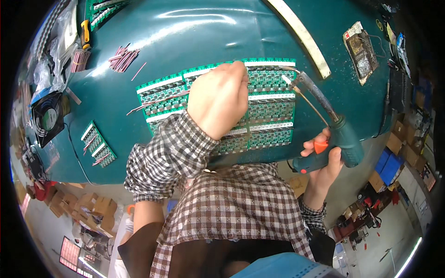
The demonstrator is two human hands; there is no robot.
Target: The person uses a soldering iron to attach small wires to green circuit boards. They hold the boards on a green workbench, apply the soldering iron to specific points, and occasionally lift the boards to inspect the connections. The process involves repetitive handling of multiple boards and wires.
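My left hand point(220, 99) is closed above a panel of green circuit boards point(271, 111), its fingertips bent down out of sight. Thin red, white and dark wires point(160, 100) stick out leftward from under it. In my right hand point(327, 162) is a dark green soldering gun point(347, 143) with a red trigger point(321, 146). Its metal barrel point(320, 97) slants toward the boards' upper right corner, the bent tip close to the top row. A thinner tube with a whitish end point(286, 79) runs alongside the barrel.
Loose wires point(123, 59) and a tied wire bundle point(80, 60) lie at the upper left, near a yellow-handled tool point(85, 34). A small fan point(47, 118) and smaller boards point(98, 144) are on the left. A pale strip point(301, 37) and a stained metal block point(361, 52) lie beyond at right.
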